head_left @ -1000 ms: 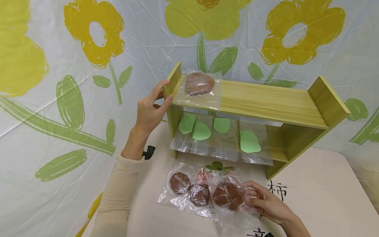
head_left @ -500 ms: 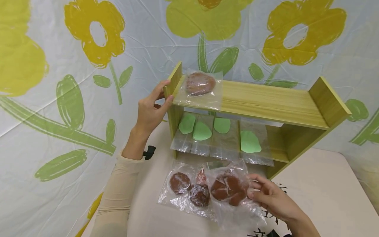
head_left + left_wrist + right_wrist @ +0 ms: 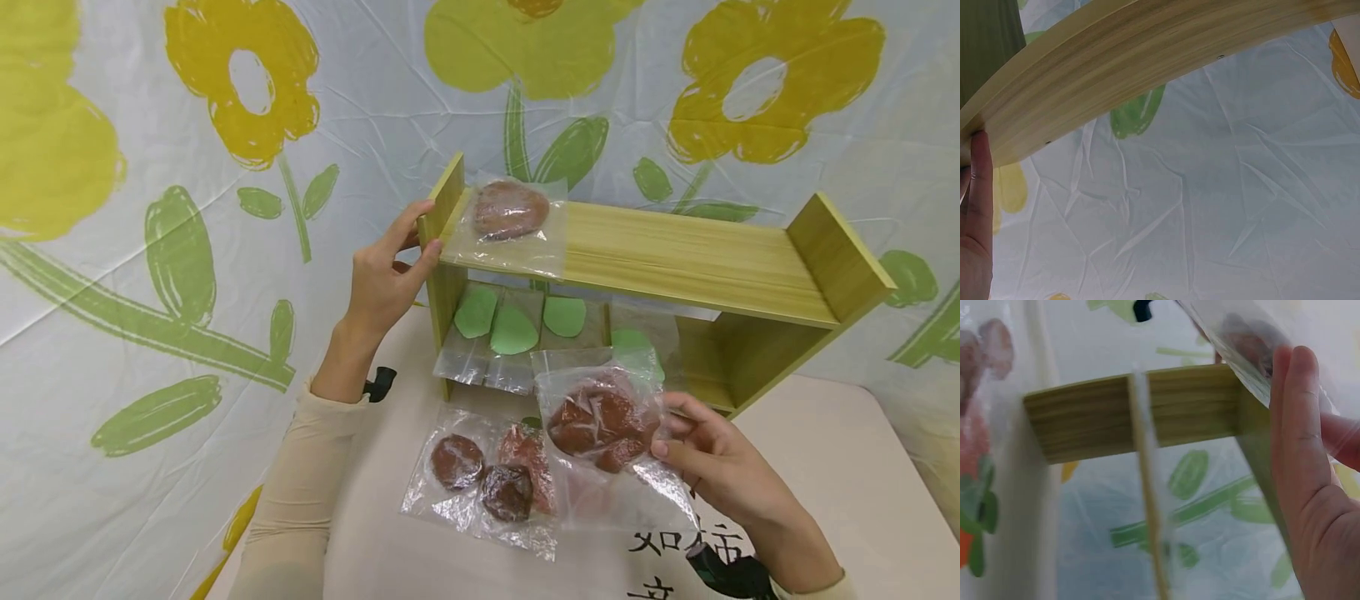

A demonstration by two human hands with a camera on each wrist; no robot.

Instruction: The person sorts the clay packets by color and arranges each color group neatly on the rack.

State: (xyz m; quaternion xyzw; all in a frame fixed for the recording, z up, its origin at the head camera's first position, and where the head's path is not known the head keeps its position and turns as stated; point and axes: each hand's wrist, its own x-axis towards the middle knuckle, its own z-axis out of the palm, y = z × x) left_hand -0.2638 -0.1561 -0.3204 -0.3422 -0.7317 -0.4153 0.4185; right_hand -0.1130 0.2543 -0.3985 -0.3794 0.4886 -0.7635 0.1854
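In the head view my left hand holds the left side panel of a two-tier wooden shelf, thumb at its front edge. The left wrist view shows a finger against that panel. My right hand pinches the right side of a clear plastic bag with reddish-brown flat pieces inside. This bag hangs in front of the lower tier, hiding part of a green cutout. In the right wrist view, the right fingers lie along the bag.
One bagged brown piece lies at the left of the top tier. Several clear bags with green cutouts overhang the lower tier. More bagged brown rounds lie on the printed tablecloth. A flower-printed sheet hangs behind.
My right hand has lifted its bag from the other bags on the table, up and to the right, toward the lower tier. My left hand stays on the shelf panel.
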